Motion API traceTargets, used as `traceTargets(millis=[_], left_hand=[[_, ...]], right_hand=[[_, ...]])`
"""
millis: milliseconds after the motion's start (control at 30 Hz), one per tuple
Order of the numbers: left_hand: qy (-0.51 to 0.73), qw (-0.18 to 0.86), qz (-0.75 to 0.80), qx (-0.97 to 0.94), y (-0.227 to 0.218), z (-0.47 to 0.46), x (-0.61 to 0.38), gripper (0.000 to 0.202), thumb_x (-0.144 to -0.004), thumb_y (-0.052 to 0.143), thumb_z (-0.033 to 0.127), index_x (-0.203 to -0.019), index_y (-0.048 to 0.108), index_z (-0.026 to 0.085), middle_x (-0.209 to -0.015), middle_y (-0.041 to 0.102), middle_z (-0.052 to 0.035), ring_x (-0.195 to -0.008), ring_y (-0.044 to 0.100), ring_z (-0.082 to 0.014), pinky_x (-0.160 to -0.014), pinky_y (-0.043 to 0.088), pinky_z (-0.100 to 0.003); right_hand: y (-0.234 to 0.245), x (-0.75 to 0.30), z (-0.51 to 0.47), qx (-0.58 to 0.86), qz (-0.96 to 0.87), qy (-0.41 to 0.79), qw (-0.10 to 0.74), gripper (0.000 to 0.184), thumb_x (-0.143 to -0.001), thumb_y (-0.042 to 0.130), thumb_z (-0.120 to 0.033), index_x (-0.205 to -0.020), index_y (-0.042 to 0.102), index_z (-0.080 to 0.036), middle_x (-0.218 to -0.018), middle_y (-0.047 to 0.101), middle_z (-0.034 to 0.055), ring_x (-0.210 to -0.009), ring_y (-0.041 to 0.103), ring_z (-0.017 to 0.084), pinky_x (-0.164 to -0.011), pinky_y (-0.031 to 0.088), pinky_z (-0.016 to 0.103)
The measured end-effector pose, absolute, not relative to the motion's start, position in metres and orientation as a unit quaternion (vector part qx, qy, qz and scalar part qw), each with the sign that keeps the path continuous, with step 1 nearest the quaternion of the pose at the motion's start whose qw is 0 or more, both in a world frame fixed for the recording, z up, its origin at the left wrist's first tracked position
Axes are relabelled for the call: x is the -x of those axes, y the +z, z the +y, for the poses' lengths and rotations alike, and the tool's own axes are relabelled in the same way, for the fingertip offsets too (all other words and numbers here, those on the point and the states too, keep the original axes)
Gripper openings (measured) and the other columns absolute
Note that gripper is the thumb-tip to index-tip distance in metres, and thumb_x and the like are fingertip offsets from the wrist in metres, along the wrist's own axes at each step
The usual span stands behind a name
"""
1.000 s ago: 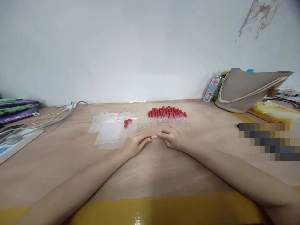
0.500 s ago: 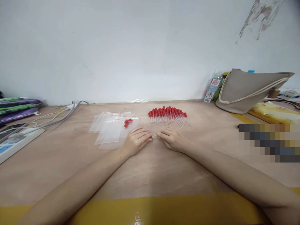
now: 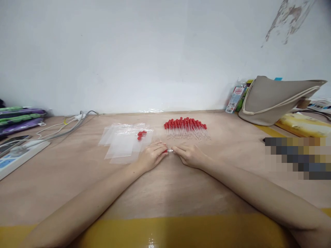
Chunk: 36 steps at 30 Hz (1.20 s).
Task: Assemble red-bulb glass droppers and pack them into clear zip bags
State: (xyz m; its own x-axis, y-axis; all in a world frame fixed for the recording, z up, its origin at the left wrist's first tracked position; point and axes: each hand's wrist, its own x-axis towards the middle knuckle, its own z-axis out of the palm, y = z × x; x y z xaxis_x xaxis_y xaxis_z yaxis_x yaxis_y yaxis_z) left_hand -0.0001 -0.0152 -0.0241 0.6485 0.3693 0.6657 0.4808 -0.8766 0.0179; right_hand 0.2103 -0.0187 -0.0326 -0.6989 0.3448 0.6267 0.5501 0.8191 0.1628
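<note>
Between my two hands lies a dropper (image 3: 170,150) with a red rubber bulb and a thin clear tube, low over the table. My left hand (image 3: 152,156) is closed around the bulb end, so only a bit of red shows at the fingertips. The fingers of my right hand (image 3: 190,155) pinch the far end of the tube. Just beyond the hands, several red-bulbed droppers (image 3: 184,124) lie side by side in a fanned row, bulbs toward the wall. A few loose red bulbs (image 3: 141,134) rest on overlapping clear plastic bags (image 3: 120,146) beside my left hand.
On the left are a power strip (image 3: 23,156), cables (image 3: 69,125), a phone (image 3: 15,143) and purple-green packages (image 3: 22,120). A grey bag (image 3: 269,100), a bottle (image 3: 235,98) and a yellow packet (image 3: 305,125) stand or lie at the right. A wall closes off the back.
Both hands stay in nearly the same place on the dropper. The left fingers have shifted slightly, and the view has moved a little.
</note>
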Motion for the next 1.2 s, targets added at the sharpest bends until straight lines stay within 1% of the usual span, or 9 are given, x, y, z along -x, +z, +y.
traceTargets(millis=[233,400,500,633,767,900,967,1033,1200], left_hand=[[-0.344,0.066,-0.222,0.910,-0.026,-0.015,-0.001,0.018,-0.086,0.046,0.023,-0.097,0.058,0.016,-0.095,0.067,-0.0060,-0.093,0.061,-0.0159,-0.093,0.044,-0.037],[-0.344,0.049,-0.221,0.911,-0.028,-0.012,0.000,0.018,-0.085,0.047,0.021,-0.098,0.058,0.016,-0.097,0.066,-0.0069,-0.095,0.059,-0.0168,-0.093,0.043,-0.037],[-0.343,0.011,-0.255,0.904,-0.025,-0.012,0.001,0.019,-0.084,0.049,0.023,-0.100,0.058,0.017,-0.099,0.064,-0.0071,-0.101,0.056,-0.0183,-0.091,0.044,-0.036],[-0.354,-0.010,-0.311,0.882,-0.019,-0.017,0.007,0.037,-0.079,0.056,0.030,-0.114,0.050,0.018,-0.112,0.057,-0.0093,-0.107,0.051,-0.0215,-0.091,0.042,-0.038],[-0.344,-0.033,-0.346,0.872,-0.018,-0.023,0.011,0.039,-0.080,0.054,0.028,-0.118,0.046,0.020,-0.112,0.055,-0.0088,-0.104,0.052,-0.0214,-0.088,0.044,-0.038],[-0.304,-0.065,-0.366,0.877,-0.021,-0.023,0.010,0.030,-0.081,0.051,0.028,-0.109,0.054,0.019,-0.115,0.055,-0.0082,-0.104,0.053,-0.0215,-0.088,0.044,-0.037],[-0.272,-0.083,-0.381,0.879,-0.022,-0.022,0.010,0.026,-0.082,0.049,0.030,-0.103,0.058,0.019,-0.115,0.056,-0.0077,-0.102,0.055,-0.0213,-0.087,0.045,-0.036],[-0.252,-0.094,-0.389,0.881,-0.021,-0.021,0.010,0.028,-0.083,0.047,0.032,-0.105,0.059,0.018,-0.115,0.057,-0.0075,-0.102,0.055,-0.0209,-0.088,0.045,-0.035],[-0.238,-0.091,-0.378,0.890,-0.021,-0.020,0.012,0.033,-0.086,0.042,0.033,-0.111,0.058,0.017,-0.115,0.058,-0.0061,-0.110,0.051,-0.0191,-0.096,0.039,-0.034]], right_hand=[[-0.033,-0.208,-0.021,0.246,-0.913,-0.103,0.310,0.023,-0.086,0.037,-0.016,-0.098,0.057,-0.017,-0.082,0.064,0.0083,-0.075,0.058,0.016,-0.065,0.045,0.025],[-0.031,-0.204,-0.021,0.264,-0.914,-0.072,0.299,0.021,-0.086,0.038,-0.017,-0.093,0.058,-0.016,-0.080,0.063,0.0067,-0.068,0.055,0.014,-0.061,0.043,0.023],[-0.026,-0.202,-0.021,0.282,-0.907,-0.090,0.301,0.021,-0.086,0.040,-0.019,-0.089,0.060,-0.016,-0.079,0.061,0.0062,-0.073,0.053,0.015,-0.067,0.041,0.026],[-0.016,-0.208,-0.018,0.362,-0.864,-0.142,0.319,0.023,-0.085,0.044,-0.025,-0.079,0.064,-0.018,-0.077,0.056,0.0065,-0.075,0.049,0.017,-0.066,0.037,0.029],[-0.007,-0.223,0.001,0.483,-0.795,-0.086,0.356,0.024,-0.084,0.043,-0.024,-0.075,0.064,-0.017,-0.071,0.054,0.0055,-0.060,0.047,0.013,-0.055,0.034,0.026],[0.000,-0.227,0.036,0.582,-0.726,0.002,0.366,0.016,-0.079,0.049,-0.023,-0.084,0.063,-0.015,-0.071,0.059,0.0063,-0.066,0.054,0.017,-0.061,0.039,0.028],[0.001,-0.221,0.054,0.616,-0.699,0.031,0.361,0.021,-0.078,0.051,-0.023,-0.094,0.060,-0.014,-0.076,0.061,0.0073,-0.074,0.057,0.019,-0.067,0.041,0.028],[0.001,-0.212,0.068,0.643,-0.682,0.038,0.345,0.025,-0.078,0.050,-0.024,-0.100,0.057,-0.013,-0.083,0.062,0.0087,-0.081,0.057,0.019,-0.070,0.041,0.028],[-0.005,-0.195,0.084,0.678,-0.667,0.029,0.308,0.021,-0.078,0.050,-0.024,-0.093,0.057,-0.010,-0.089,0.061,0.0133,-0.084,0.057,0.023,-0.068,0.042,0.030]])
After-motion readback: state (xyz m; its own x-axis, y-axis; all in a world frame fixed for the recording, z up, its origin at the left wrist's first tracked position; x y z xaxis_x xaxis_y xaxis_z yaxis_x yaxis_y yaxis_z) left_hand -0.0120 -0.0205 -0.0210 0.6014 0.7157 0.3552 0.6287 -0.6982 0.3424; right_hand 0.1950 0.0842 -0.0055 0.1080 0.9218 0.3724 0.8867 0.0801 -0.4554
